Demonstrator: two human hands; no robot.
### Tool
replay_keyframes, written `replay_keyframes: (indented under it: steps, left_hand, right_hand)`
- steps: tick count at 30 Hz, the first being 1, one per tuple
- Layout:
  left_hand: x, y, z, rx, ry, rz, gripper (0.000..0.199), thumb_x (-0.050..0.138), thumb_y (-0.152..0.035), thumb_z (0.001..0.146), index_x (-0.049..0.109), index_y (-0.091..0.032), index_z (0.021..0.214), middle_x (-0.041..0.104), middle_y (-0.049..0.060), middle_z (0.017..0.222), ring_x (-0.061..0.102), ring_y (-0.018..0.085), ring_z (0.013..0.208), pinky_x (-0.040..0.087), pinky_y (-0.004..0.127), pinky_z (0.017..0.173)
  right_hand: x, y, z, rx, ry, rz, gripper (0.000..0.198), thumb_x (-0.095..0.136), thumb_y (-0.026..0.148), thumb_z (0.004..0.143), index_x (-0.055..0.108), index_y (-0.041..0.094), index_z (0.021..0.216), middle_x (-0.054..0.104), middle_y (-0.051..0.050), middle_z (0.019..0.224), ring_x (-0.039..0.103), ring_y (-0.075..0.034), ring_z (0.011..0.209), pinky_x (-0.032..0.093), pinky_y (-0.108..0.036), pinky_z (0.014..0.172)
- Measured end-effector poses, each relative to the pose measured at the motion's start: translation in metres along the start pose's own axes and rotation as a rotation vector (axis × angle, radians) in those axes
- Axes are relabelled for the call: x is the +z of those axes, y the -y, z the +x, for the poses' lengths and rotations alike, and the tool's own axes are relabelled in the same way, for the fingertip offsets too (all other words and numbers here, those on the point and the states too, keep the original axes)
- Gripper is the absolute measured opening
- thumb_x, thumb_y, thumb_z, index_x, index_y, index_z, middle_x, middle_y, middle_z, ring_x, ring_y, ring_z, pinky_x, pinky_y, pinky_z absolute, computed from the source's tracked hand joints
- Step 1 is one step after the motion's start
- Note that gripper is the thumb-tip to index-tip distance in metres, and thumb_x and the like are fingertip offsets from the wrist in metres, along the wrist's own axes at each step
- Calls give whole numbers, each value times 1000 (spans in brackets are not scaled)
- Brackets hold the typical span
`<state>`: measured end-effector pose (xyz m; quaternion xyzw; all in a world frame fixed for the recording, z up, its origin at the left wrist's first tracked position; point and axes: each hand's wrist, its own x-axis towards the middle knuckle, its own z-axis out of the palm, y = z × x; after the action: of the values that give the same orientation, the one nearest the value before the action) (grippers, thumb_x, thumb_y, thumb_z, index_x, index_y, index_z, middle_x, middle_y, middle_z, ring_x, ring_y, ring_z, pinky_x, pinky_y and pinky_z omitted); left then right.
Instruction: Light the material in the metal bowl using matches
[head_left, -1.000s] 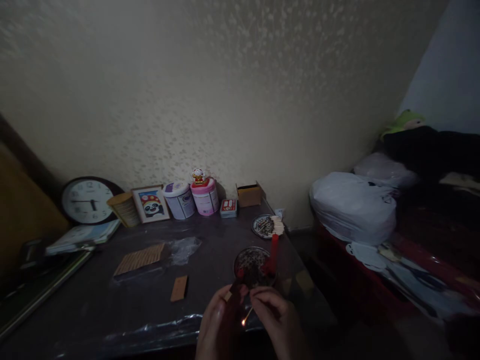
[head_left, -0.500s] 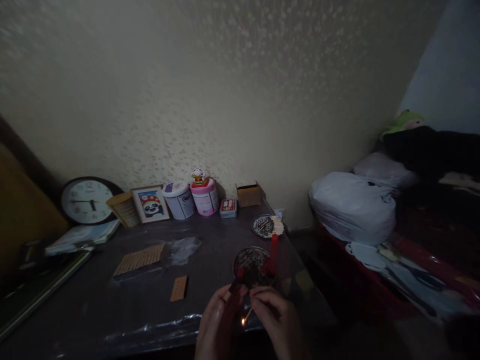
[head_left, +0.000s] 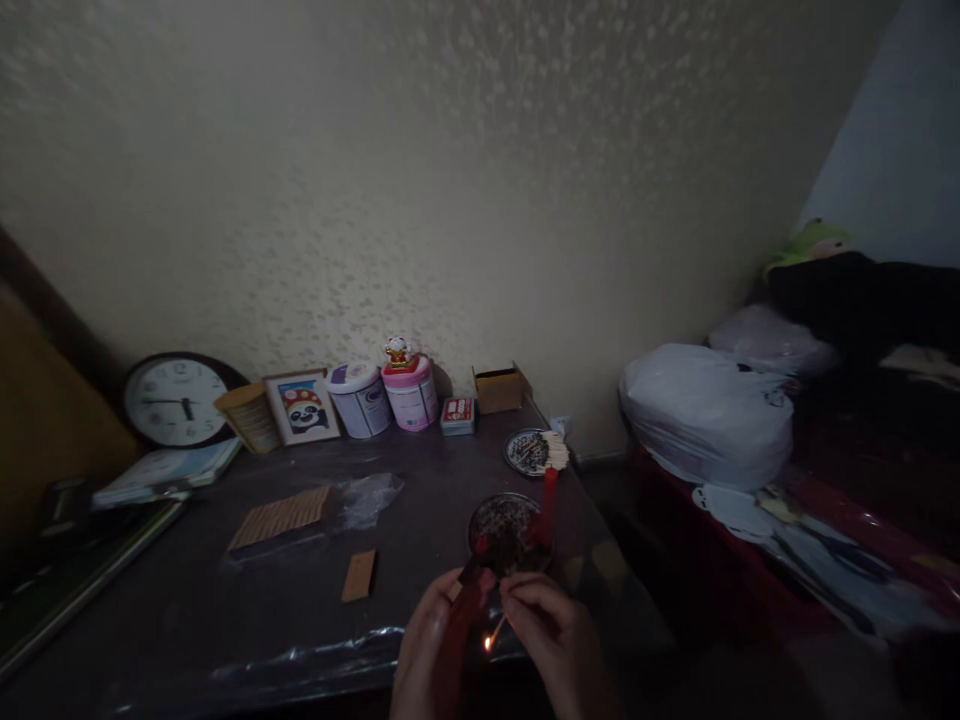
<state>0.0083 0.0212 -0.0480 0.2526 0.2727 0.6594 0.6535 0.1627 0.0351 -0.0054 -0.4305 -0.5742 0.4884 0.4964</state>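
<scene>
My right hand (head_left: 547,620) pinches a burning match (head_left: 496,632), its flame hanging low and towards me. Beside it, my left hand (head_left: 433,625) is closed around a small matchbox (head_left: 466,574) with a dark striking side; the fingers cover most of it. Just beyond both hands lies a round metal dish (head_left: 472,520) with dark, burnt-looking bits in it. A red candle (head_left: 550,500) stands upright at the dish's right side. A smaller red piece (head_left: 481,546) shows at the dish's near left, partly behind my left hand.
A plate (head_left: 510,462) of burnt and pale matchsticks sits behind the candle. Left are a flat brown box (head_left: 359,576), a row of matchboxes (head_left: 281,516) and clear plastic (head_left: 369,500). A clock (head_left: 176,400), tins (head_left: 409,395) and an open carton (head_left: 498,392) line the wall.
Both hands keep nearly the same position. The match still burns, its flame slightly taller; the view has shifted a little.
</scene>
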Motion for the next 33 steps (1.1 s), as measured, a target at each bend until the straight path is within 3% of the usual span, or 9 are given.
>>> replay_keyframes:
  steps: [7, 15, 25, 33]
  left_hand:
    - [-1, 2, 1, 51, -1, 3, 44, 64, -47, 77, 71, -16, 108, 71, 17, 111, 57, 35, 114, 38, 48, 102]
    - [11, 0, -2, 94, -126, 94, 51, 68, -56, 69, 72, -16, 101, 71, 20, 109, 57, 40, 112, 40, 54, 99]
    - [8, -3, 0, 66, -129, 93, 54, 69, -58, 66, 73, -15, 98, 72, 19, 104, 58, 40, 111, 35, 54, 102]
    - [31, -11, -11, 108, -111, 92, 44, 64, -54, 74, 73, -20, 100, 73, 14, 106, 58, 35, 111, 38, 46, 99]
  right_hand:
    - [1, -1, 0, 0, 8, 13, 20, 63, 36, 82, 71, 18, 77, 69, -8, 93, 65, -22, 90, 49, -27, 78]
    - [1, 2, 0, 12, 3, 4, 19, 63, 33, 80, 70, 17, 74, 68, -8, 92, 64, -22, 90, 48, -27, 79]
    - [0, -3, 2, -1, -8, 27, 20, 64, 35, 80, 71, 16, 76, 68, -10, 94, 64, -22, 92, 50, -27, 79]
    - [1, 2, 1, 10, -24, 7, 21, 65, 36, 79, 72, 16, 77, 69, -10, 93, 65, -23, 91, 50, -28, 79]
